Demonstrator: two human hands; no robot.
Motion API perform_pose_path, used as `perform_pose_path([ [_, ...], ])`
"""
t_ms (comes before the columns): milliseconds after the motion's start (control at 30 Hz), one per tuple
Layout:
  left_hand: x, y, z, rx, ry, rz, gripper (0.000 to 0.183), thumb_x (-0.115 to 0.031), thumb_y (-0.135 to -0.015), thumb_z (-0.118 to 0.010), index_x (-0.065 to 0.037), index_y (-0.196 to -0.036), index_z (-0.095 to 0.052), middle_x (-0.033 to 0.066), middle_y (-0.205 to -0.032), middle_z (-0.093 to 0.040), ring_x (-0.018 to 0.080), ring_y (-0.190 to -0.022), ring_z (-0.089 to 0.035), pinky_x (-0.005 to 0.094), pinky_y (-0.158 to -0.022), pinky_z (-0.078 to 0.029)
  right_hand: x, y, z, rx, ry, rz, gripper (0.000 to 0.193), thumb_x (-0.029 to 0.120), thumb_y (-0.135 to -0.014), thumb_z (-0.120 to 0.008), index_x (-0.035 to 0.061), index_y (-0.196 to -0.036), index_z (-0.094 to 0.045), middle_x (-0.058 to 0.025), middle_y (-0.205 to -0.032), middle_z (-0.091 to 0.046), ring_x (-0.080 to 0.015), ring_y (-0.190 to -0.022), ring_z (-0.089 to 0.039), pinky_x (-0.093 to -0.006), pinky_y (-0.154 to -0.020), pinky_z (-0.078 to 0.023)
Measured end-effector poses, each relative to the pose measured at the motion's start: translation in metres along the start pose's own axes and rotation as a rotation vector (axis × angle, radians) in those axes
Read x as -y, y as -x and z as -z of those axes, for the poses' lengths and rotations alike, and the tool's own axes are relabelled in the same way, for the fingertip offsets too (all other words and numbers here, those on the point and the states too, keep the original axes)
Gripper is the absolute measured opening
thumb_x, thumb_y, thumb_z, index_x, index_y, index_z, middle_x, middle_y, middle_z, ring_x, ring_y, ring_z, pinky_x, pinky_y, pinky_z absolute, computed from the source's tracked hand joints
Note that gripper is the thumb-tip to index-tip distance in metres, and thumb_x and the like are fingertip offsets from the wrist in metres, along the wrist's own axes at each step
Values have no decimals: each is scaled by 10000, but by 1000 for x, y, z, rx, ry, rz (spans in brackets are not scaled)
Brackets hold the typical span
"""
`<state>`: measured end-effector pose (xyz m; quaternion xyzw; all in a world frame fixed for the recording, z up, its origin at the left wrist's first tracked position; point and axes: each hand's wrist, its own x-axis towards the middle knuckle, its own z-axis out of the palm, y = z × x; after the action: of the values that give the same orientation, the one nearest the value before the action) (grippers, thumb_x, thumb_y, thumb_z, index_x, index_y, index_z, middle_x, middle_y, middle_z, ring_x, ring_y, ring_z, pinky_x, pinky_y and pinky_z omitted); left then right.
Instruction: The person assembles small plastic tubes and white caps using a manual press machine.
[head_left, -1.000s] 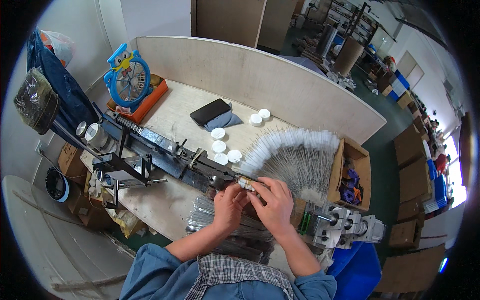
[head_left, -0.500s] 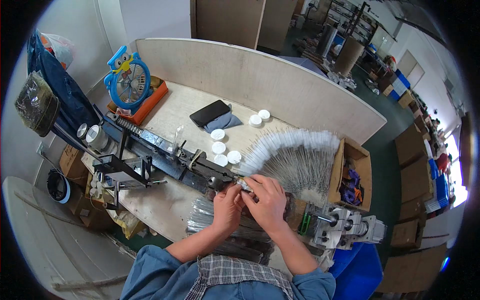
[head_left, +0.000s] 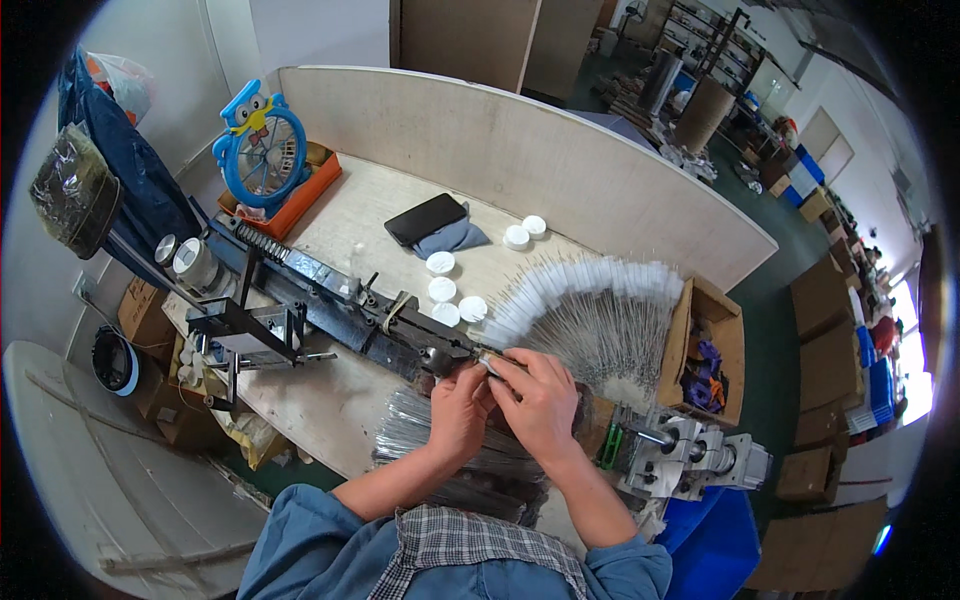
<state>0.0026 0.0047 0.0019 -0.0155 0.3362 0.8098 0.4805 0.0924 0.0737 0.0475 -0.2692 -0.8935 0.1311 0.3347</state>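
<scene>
Two hands meet over the middle of the table [head_left: 360, 185], right at the near-right end of a long dark metal rail [head_left: 325, 305], and between the fingertips sits a small pale piece [head_left: 486, 363], mostly hidden. The right hand [head_left: 543, 400] has thumb and forefinger pinched on it; the left hand [head_left: 459, 408] has its fingers bunched just beside, though whether they grip it too, I cannot tell. So this piece looks to be mid-handling, not yet let go. Over to the right, a broad fan of white-ended rods [head_left: 600, 285] lies spread out, plenty of them, reading like the lot already laid down, while on the near side a thick bundle of thin bare wires [head_left: 408, 422] lies with no fingers in it, apparently the part left over; whether the fanned rods are finished, the view doesn't settle. Six white round discs [head_left: 441, 264] rest beyond the rail, two of them set farther back, to the right of a black phone [head_left: 425, 218]. And on the right, past the right hand, a silver machine unit [head_left: 690, 455] stands, neither hand on it.
</scene>
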Motion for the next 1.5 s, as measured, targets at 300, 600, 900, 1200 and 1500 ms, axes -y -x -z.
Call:
perform_pose_path([
  [300, -8, 9, -18, -34, 2, 27, 80, -122, -929, -556, -53, -907, -591, 2, -824, -597, 70, -703, -549, 232, -605, -445, 1, -1, -4, -19, 5, 2, 244, 166, -728, -722, 160, -972, -716, 11, -994, -637, -192, -924, -596, -351, -784, -457],
  [600, -1, 3, -6, -34, -99, -45, 179, -231, -933, -555, -59, -903, -591, -11, -756, -589, 69, -610, -533, 221, -484, -357, 3, -5, -8, 3, 13, 18, 268, 139, -708, -710, 154, -975, -716, 6, -991, -636, -193, -922, -591, -345, -801, -454],
  [900, 5, -2, 14, 100, 38, -11, 227, -168, -940, -504, 28, -1007, -597, 89, -996, -634, 177, -923, -632, 307, -826, -516, 4, -8, -5, 24, -14, 20, 264, 134, -703, -722, 134, -968, -717, -11, -993, -640, -206, -925, -597, -355, -804, -460],
  [1200, 2, 1, 1, 56, -47, -23, 195, -166, -920, -539, 10, -991, -586, 97, -997, -637, 198, -888, -647, 340, -784, -533, -4, -2, 4, -4, -23, 11, 252, 146, -709, -741, 142, -960, -721, -8, -990, -642, -203, -925, -602, -353, -789, -464],
  [1500, -2, 4, -5, 46, -19, -15, 124, -71, -911, -554, -12, -1013, -591, 60, -1017, -624, 145, -908, -626, 278, -775, -533, -5, -2, 10, 5, -39, -2, 247, 135, -693, -755, 121, -939, -734, -17, -978, -657, -206, -898, -614, -336, -784, -473],
])
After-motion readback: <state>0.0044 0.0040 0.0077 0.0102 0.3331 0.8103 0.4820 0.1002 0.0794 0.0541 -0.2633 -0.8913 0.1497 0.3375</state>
